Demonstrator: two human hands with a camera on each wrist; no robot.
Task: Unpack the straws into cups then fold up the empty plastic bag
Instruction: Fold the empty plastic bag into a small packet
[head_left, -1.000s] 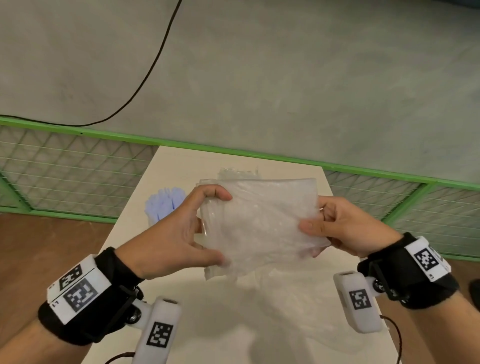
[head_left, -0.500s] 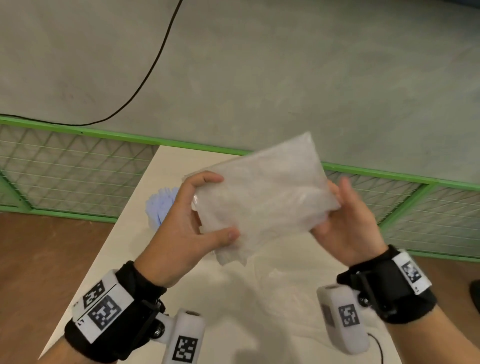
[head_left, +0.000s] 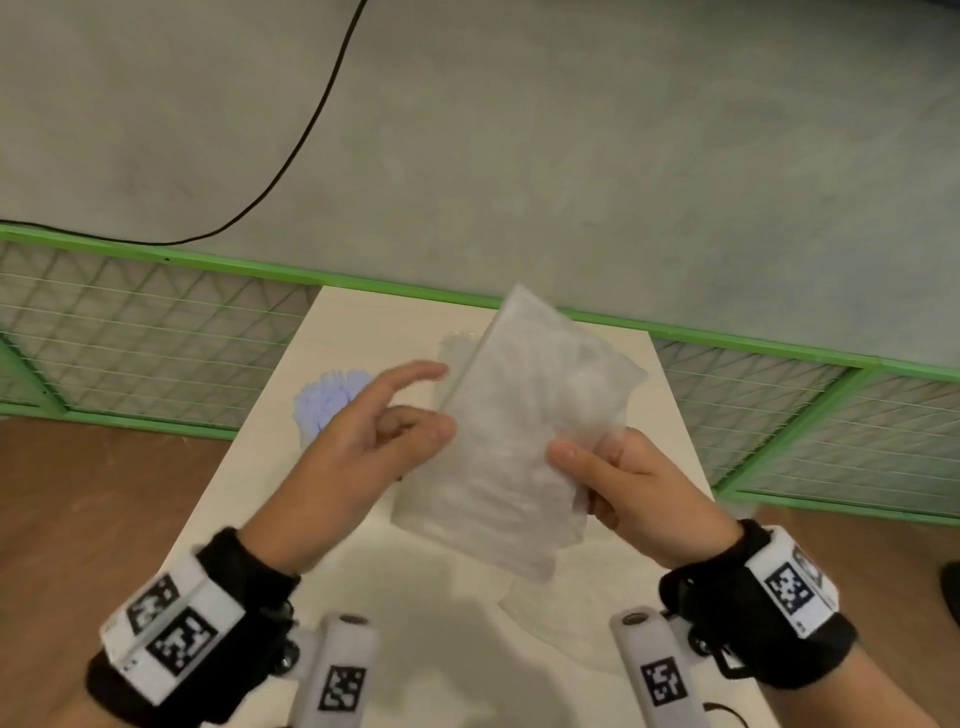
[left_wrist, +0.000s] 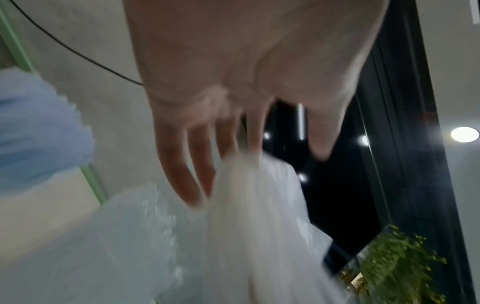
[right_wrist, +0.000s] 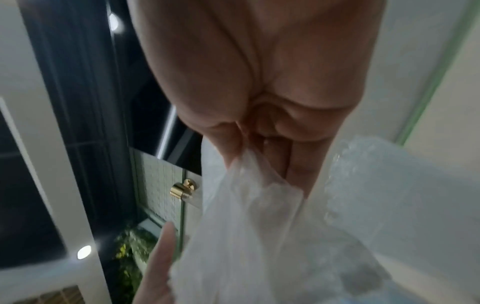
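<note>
A folded, translucent plastic bag (head_left: 514, 431) hangs tilted in the air above the pale table (head_left: 363, 571). My right hand (head_left: 587, 467) pinches its right edge, thumb on the front and fingers behind. In the right wrist view the bag (right_wrist: 246, 236) bunches out of that hand (right_wrist: 259, 160). My left hand (head_left: 426, 402) is beside the bag's left edge, fingers straight and spread. In the blurred left wrist view its fingertips (left_wrist: 202, 197) just meet the bag (left_wrist: 259, 205). A bundle of pale blue straws (head_left: 324, 402) stands on the table behind my left hand; what holds them is hidden.
A second clear plastic sheet (head_left: 540, 613) lies flat on the table under my hands. Something clear and crinkled (head_left: 457, 345) sits behind the bag. A green mesh fence (head_left: 156, 332) runs along the table's far edge, and a black cable (head_left: 311, 130) crosses the grey floor beyond.
The bag has swung from lying across to standing steeply on a diagonal. My left hand has let go and spread its fingers. My right hand has shifted to a thumb-front pinch.
</note>
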